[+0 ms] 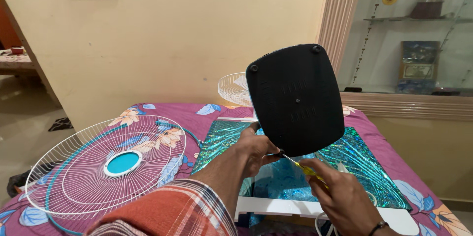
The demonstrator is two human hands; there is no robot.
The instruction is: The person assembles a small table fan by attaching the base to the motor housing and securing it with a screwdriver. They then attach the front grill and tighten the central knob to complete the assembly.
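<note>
A black, rounded-square fan base [295, 99] is tipped up so its underside faces me, with small round feet at its corners. My left hand [256, 151] grips its lower left edge. A yellow-handled screwdriver [301, 166] is held in my right hand [340, 196], and its tip touches the base's bottom corner. Both hands work over a shiny teal sheet [357, 157] lying on the bed.
A white wire fan guard [106, 164] with a teal centre lies at the left on the purple floral bedsheet [379, 140]. A second white guard [235, 88] stands behind the base against the wall. A white part [281, 207] lies near me. A glass cabinet [414, 34] is at right.
</note>
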